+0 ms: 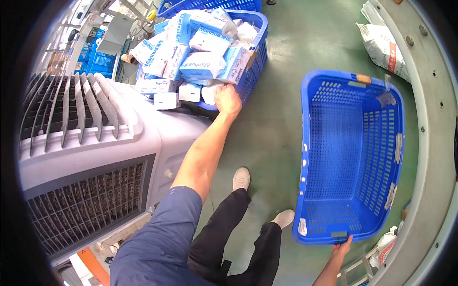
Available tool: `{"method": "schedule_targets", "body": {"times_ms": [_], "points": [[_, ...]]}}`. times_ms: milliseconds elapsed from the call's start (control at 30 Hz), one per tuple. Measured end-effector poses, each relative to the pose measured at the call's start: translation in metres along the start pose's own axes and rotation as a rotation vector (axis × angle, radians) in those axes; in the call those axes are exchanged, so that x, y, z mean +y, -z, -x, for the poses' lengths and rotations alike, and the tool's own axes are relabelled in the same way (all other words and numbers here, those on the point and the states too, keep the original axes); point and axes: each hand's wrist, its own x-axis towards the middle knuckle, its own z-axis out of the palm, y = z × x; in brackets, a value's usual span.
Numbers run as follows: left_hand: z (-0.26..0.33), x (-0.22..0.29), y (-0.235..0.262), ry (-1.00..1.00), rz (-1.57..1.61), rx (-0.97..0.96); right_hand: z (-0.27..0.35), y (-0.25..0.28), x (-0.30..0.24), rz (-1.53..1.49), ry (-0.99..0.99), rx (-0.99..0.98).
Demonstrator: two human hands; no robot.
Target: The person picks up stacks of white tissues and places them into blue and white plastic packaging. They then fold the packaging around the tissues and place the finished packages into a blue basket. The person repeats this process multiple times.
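At the upper middle stands a blue plastic basket [260, 62], heaped above its rim with white-and-blue tissue packs [204, 66]. My left arm reaches out to it, and my left hand [228, 99] is closed on the basket's near rim, right beside the packs. To the right, a second blue basket [332, 152] with slotted walls has its inside in view, and no packs show in it. My right hand [342, 248] grips this basket's near rim, with the fingers hooked over the edge at the handle slot.
A large grey-white air cooler [160, 128] with slatted vents takes up the left side. White sacks [384, 50] lie at the right, beside a curved pale metal beam [431, 143]. Another blue basket [210, 5] stands behind the heaped one. My feet are on the green floor [272, 143].
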Motion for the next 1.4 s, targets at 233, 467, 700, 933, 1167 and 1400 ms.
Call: {"method": "schedule_targets", "body": {"times_ms": [233,467,700,933,1167,1400], "points": [[-0.010,0.016,0.003,0.055,0.104,0.011,-0.052,0.037,-0.001,0.076,-0.060,0.111],[0.018,0.022,-0.001,0.006,0.098,-0.004,-0.015,0.019,-0.036,0.023,0.008,0.085],[0.049,0.024,0.032,-0.057,0.122,-0.129,0.002,0.005,-0.052,0.085,-0.243,-0.040],[0.106,0.029,0.072,-0.143,0.276,-0.165,0.003,-0.020,-0.032,0.049,-0.553,-0.093],[0.128,-0.049,0.119,0.563,0.979,0.018,0.089,-0.039,-0.004,0.492,0.104,0.031],[0.063,-0.145,0.099,1.054,1.781,0.454,0.262,-0.178,0.002,0.762,0.297,-0.567]]}}
